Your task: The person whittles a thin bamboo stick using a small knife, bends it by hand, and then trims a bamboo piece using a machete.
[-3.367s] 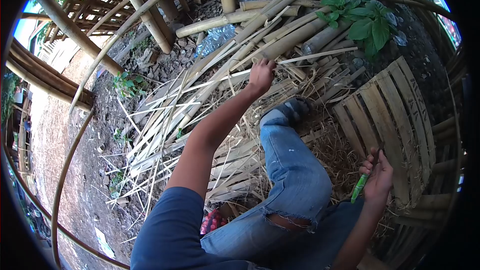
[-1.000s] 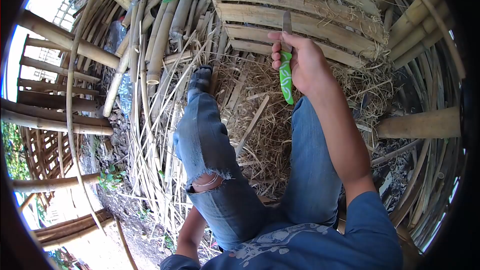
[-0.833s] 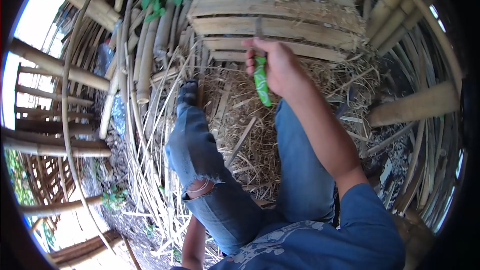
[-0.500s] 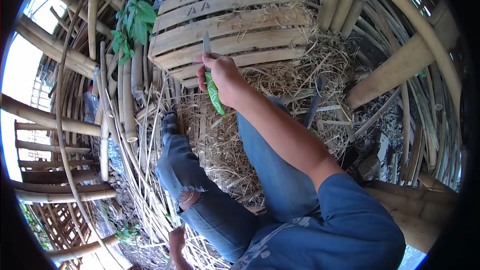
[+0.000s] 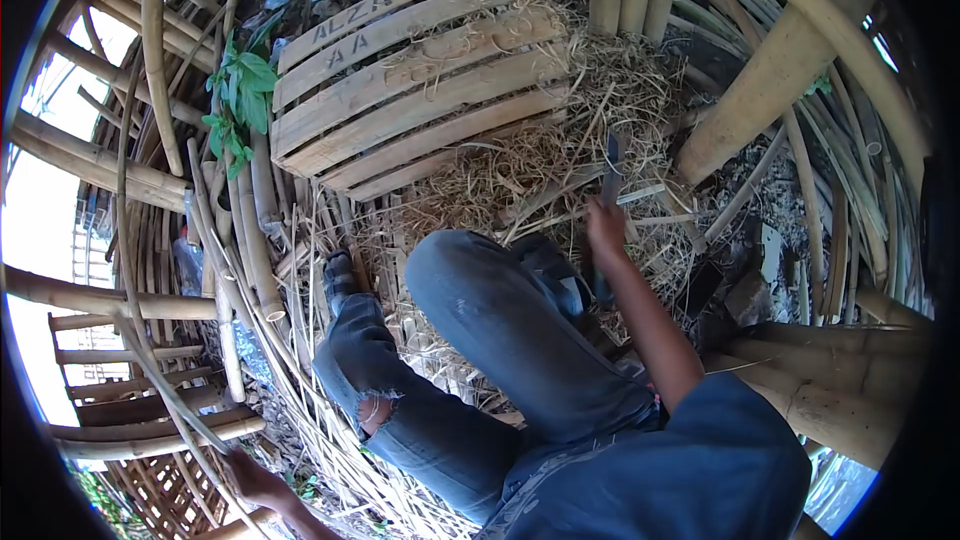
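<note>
My right hand (image 5: 606, 228) is closed around a long dark-bladed knife (image 5: 612, 168) at the edge of the shavings, to the right of my raised knee. The blade points up and away from me, and a dark handle end shows below the hand. Far down on the left, my left hand (image 5: 252, 480) grips a long pale bamboo strip (image 5: 172, 395), which slants up and left from the fingers. A heap of curly shavings (image 5: 500, 180) lies between my legs and a slatted wooden crate (image 5: 420, 80). The green-handled knife is out of sight.
Thick bamboo poles (image 5: 750, 90) lean at the right, with more bamboo lengths (image 5: 860, 370) beside my right arm. Long split strips (image 5: 330, 430) lie along my left leg. A leafy plant (image 5: 243, 85) grows by the crate's left side.
My right hand has moved right and down from in front of the crate to the long knife. My left hand has swung out left with the strip. My right knee now sits further left.
</note>
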`<state>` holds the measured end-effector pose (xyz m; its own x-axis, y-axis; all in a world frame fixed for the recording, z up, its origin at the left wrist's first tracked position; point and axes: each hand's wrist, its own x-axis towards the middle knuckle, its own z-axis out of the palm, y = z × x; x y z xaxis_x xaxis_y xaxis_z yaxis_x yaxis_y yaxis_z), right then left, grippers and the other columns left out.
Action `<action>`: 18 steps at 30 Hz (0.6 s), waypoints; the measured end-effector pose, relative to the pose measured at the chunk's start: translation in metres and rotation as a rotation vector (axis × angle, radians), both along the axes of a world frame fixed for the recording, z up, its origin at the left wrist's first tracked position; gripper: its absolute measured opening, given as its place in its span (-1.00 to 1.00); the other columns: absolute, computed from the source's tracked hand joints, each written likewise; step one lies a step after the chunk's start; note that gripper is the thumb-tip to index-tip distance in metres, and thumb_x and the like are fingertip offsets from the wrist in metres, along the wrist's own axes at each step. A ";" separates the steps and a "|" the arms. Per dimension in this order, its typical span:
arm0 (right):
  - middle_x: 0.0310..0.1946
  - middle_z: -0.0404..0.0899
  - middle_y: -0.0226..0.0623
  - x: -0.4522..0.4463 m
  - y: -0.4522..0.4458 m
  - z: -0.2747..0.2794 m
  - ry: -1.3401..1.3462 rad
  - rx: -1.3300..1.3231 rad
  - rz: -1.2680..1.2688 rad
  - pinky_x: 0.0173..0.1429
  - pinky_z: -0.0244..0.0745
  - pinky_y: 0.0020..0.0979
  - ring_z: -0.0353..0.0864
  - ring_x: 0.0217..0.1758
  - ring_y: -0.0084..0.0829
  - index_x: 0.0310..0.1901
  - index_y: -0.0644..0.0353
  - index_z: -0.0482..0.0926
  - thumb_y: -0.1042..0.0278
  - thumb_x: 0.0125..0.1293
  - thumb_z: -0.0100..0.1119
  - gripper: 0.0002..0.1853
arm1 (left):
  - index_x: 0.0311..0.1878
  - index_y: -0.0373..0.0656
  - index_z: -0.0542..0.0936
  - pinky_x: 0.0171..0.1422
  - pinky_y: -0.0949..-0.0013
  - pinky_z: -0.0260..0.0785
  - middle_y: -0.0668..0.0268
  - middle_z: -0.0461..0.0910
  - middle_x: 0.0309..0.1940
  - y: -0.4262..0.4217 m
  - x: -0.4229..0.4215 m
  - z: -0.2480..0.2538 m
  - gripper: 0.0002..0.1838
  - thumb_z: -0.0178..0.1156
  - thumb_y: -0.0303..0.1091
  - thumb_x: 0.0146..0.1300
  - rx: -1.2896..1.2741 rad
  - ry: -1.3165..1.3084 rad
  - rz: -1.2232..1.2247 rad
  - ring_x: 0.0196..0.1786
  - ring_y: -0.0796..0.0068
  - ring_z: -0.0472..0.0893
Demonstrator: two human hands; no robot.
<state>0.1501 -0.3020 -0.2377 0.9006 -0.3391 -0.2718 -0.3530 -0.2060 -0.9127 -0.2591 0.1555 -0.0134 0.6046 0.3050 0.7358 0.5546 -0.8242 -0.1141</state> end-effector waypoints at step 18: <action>0.10 0.28 0.24 -0.091 -0.081 -0.125 0.468 -1.021 0.760 0.16 0.22 0.08 0.21 0.21 0.21 0.11 0.50 0.27 0.04 0.14 0.11 -0.32 | 0.13 -0.39 0.42 -0.11 0.38 0.50 0.15 0.59 -0.15 -0.084 0.272 0.288 -0.62 0.11 -0.40 0.30 -0.104 -0.819 -0.725 -0.18 0.44 0.58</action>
